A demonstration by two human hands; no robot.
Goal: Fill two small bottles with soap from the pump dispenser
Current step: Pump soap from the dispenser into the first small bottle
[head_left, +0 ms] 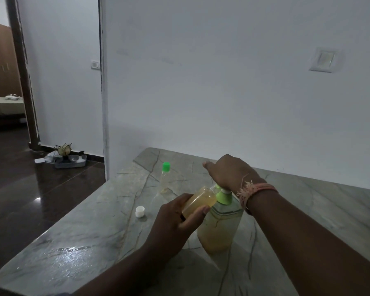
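Note:
My left hand (171,223) grips a small clear bottle (198,201) holding yellow soap, tilted with its open mouth up against the green nozzle of the pump dispenser (221,225). My right hand (226,171) rests palm down on the pump head, hiding it. The dispenser is a clear bottle with yellow soap in its lower part. A second small bottle (165,178) with a green cap stands upright farther back on the counter. A white cap (140,211) lies loose to the left of my left hand.
All of it sits on a grey veined stone counter (94,238) set against a white wall. The counter's left edge drops to a dark glossy floor, where a tray (69,162) with a small ornament lies near a doorway.

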